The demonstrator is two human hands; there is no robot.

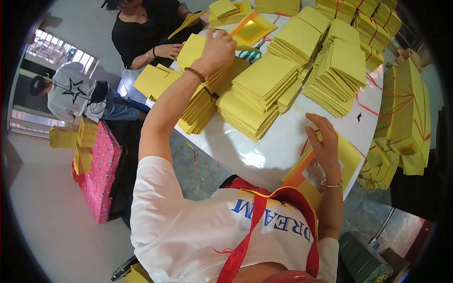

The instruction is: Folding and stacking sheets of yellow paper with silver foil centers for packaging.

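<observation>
Here, a person's left hand (218,46) closes its fingers over the top of a leaning stack of yellow paper sheets (200,61) near the far left edge of the white round table (264,151), while the right hand (325,144), fingers loosely spread, rests flat on a yellow-and-orange sheet (347,158) at the near edge. The crowded neighbouring stacks (264,89) overhang each other; a careless tug on the gripped pile could likely topple them or spill sheets over the edge.
</observation>
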